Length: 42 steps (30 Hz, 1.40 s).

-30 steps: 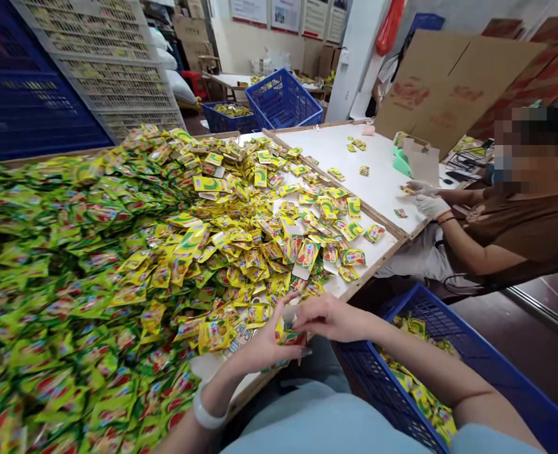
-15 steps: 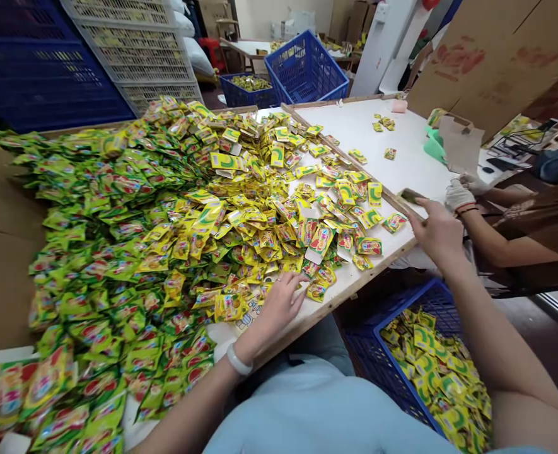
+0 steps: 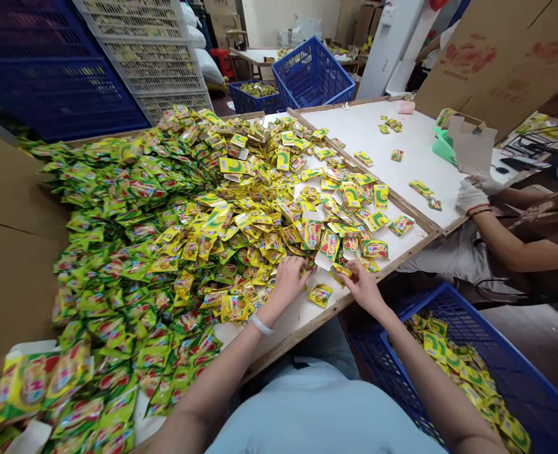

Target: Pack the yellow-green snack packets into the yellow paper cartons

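A big heap of green packets (image 3: pixel 132 189) and yellow packets (image 3: pixel 260 221) covers the white table (image 3: pixel 302 315). My left hand (image 3: pixel 290 280) is at the heap's front edge, its fingers curled over a small packet that is mostly hidden. To its right my right hand (image 3: pixel 364 287) pinches a small yellow packet (image 3: pixel 342 271) between thumb and fingers. One loose yellow packet (image 3: pixel 320 294) lies on the white surface between and below my hands. Small flat boxes (image 3: pixel 328 246) with red and green print lie just beyond my hands.
A blue crate (image 3: pixel 449 302) with yellow packets stands below the table's front edge at right. Across a wooden strip (image 3: pixel 377 180), another person's gloved hands (image 3: pixel 472 195) work at a second table. Cardboard (image 3: pixel 14 252) stands at left; stacked crates and a tilted blue crate (image 3: pixel 311 75) are behind.
My right hand has come back from the wooden strip at right to beside my left hand and now pinches a packet. Two packets now lie beyond the strip, near the gloved hands.
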### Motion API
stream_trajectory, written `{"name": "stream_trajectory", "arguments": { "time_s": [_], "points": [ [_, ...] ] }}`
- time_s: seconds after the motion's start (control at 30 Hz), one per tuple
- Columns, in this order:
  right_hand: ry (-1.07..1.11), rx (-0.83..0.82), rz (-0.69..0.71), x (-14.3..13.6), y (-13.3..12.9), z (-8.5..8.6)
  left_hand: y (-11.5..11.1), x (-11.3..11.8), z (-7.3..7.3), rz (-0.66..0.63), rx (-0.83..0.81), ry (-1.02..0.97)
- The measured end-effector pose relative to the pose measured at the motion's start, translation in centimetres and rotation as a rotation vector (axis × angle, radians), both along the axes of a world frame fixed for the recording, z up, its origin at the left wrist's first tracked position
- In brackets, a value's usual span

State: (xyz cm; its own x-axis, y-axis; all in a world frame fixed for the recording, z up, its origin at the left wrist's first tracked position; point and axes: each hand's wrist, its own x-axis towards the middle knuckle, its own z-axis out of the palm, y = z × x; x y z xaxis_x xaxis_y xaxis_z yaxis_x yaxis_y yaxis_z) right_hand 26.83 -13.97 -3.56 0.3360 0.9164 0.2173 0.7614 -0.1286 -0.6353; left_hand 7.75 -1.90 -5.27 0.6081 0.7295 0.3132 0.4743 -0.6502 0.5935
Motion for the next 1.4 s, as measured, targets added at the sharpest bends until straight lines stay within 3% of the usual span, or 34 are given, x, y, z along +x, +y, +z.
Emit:
{"name": "stream_trajectory", "arguments": {
  "time_s": [0.13, 0.23, 0.37, 0.53, 0.63, 0.83, 0.93, 1.0, 1.1, 1.2, 1.4],
  "points": [
    [0.443, -0.015, 0.299, -1.6, -0.5, 2.3, -0.1, -3.3, 0.9, -0.157, -0.397, -0.331],
    [0.545, -0.018, 0.409, -3.8, 0.4, 3.2, -1.5, -4.9, 1.9, -0.265, -0.623, -0.485],
    [0.542, 0.024, 0.378, -5.7, 1.3, 3.1, -3.4, -5.4, 2.1, -0.186, -0.69, -0.585],
    [0.475, 0.108, 0.149, -5.6, 0.1, 1.4, -5.1, -4.0, 0.0, -0.105, -0.778, -0.66],
    [0.62, 0.03, 0.178, -4.5, -1.1, 0.1, -3.9, -2.3, 0.3, -0.255, -0.594, -0.548],
    [0.468, 0.087, 0.043, -0.4, -3.6, 0.0, 4.0, 3.7, 5.3, -0.64, 0.337, -0.087],
    [0.374, 0.102, 0.009, 0.4, -4.7, 0.4, 6.3, 7.2, 6.4, -0.886, 0.534, 0.026],
    [0.33, 0.116, -0.011, 0.4, -5.2, 0.3, 6.9, 8.5, 6.7, -0.959, 0.565, 0.067],
    [0.305, 0.14, -0.054, 0.7, -5.9, -0.2, 7.3, 8.3, 7.4, -0.996, 0.584, 0.127],
    [0.321, 0.154, -0.082, 1.3, -6.2, -0.7, 7.9, 6.3, 7.9, -0.966, 0.541, 0.104],
    [0.417, 0.141, -0.055, 1.4, -4.6, -1.5, 8.9, 0.4, 6.5, -0.494, 0.326, 0.014]
  ]
}}
